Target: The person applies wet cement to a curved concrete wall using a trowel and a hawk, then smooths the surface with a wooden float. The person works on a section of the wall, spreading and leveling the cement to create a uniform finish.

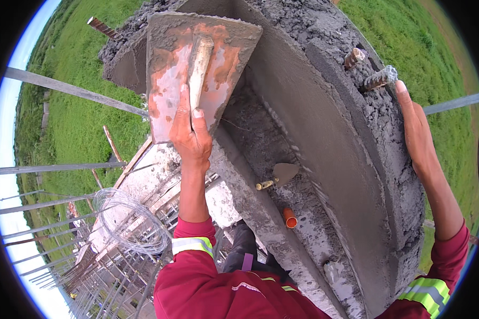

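Head view shows the plastering float [197, 69] held flat against the wet concrete wall [308, 127], its long axis running up and away, handle toward the person. Left hand [190, 133] grips that handle. Right hand [416, 133] lies open on the rough wall top beside a rebar stub [380, 78]. A small trowel [279, 175] rests on the ledge; grass field [80, 122] far below.

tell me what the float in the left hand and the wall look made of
Float: seemingly a board, maybe wood or plastic, with an orange face smeared in grey mortar; the left hand holds its pale grip. Wall: wet grey cement render, smooth on the face, rough and crumbly along the top.
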The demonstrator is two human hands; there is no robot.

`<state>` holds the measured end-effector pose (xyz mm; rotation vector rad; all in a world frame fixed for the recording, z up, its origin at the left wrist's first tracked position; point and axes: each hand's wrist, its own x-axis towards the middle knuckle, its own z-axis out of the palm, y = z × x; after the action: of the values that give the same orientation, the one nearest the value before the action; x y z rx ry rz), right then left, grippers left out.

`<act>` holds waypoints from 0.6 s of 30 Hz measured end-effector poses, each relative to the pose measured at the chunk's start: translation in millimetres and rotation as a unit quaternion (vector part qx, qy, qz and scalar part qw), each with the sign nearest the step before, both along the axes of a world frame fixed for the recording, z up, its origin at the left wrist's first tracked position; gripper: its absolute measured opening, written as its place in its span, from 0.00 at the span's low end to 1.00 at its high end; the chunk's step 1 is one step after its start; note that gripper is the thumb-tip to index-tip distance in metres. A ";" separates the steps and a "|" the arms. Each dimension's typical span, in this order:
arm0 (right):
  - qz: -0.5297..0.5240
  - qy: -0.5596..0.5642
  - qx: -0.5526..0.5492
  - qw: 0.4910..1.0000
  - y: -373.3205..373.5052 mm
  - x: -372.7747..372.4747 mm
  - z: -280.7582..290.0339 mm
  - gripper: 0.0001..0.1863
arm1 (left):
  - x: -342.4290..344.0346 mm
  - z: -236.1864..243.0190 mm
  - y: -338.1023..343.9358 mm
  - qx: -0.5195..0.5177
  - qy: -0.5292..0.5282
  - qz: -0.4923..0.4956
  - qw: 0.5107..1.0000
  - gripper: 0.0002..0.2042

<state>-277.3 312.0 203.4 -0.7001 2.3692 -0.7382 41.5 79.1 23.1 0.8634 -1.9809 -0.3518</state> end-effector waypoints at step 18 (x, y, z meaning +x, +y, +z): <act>-0.009 0.043 -0.038 0.998 13.0 -13.3 -20.9 0.44 | -8.0 36.2 -81.3 -0.124 -0.376 0.008 0.918 0.24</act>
<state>-290.6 325.0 182.6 -0.7585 2.4382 -0.8249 33.4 -2.2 59.3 0.9263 -2.6408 0.2964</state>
